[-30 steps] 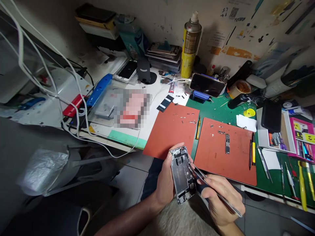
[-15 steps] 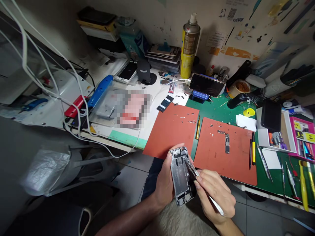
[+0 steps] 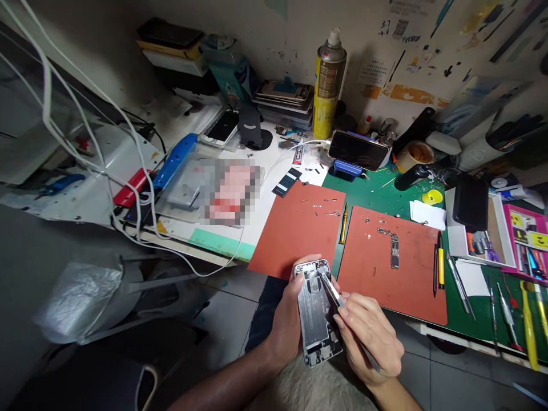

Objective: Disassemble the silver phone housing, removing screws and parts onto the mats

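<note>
An opened phone housing (image 3: 317, 319), grey inside with a silver rim, is tilted in front of the table edge. Wrapped around its left side is my left hand (image 3: 287, 317), with fingertips showing behind the top edge. My right hand (image 3: 370, 337) pinches metal tweezers (image 3: 331, 290), whose tips reach into the upper part of the housing. Beyond them lie two reddish-brown mats, the left mat (image 3: 295, 234) with small parts and the right mat (image 3: 411, 285) with a logic board (image 3: 394, 251). A gold screwdriver (image 3: 343, 224) lies between the mats.
A yellow spray can (image 3: 327, 91) stands at the back. Behind the mats, a phone (image 3: 358, 149) leans on a blue stand. Pens, tweezers and screwdrivers lie at the right beside a white box (image 3: 505, 228). White cables (image 3: 96, 142) hang at the left.
The housing has turned slightly and shows its inside more squarely. My right hand has shifted a little left and down, and the tweezers' tips sit nearer the housing's top.
</note>
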Motion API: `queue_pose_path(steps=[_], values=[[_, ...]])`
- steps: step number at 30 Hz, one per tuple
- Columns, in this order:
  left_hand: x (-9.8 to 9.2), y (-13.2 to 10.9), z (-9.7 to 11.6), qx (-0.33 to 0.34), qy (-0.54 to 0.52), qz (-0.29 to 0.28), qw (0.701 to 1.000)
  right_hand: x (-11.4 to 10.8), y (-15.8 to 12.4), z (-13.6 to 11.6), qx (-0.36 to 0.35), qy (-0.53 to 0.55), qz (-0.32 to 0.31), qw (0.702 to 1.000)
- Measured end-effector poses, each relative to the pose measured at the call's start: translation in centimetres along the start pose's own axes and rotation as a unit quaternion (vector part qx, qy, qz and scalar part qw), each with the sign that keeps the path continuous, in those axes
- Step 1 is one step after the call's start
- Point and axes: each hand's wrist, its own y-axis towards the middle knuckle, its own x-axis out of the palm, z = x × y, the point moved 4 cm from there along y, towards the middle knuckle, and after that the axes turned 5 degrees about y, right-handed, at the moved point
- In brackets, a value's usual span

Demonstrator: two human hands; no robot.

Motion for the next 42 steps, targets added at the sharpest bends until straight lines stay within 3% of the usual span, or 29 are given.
queue_pose_path(steps=[6, 16, 42], values=[[-0.5, 0.1, -0.4, 0.001, 0.034, -0.016, 0.999, 0.0, -0.3, 0.2, 0.010, -0.009, 0.013, 1.000], [-0.1, -0.1, -0.1, -0.015, 0.058, 0.046, 0.997, -0.2, 0.2, 0.0, 0.007, -0.019, 0.022, 1.000], [0.0, -0.3, -0.2, -0.036, 0.061, 0.058, 0.996, 0.2, -1.1, 0.2, -0.007, -0.046, 0.031, 0.998]])
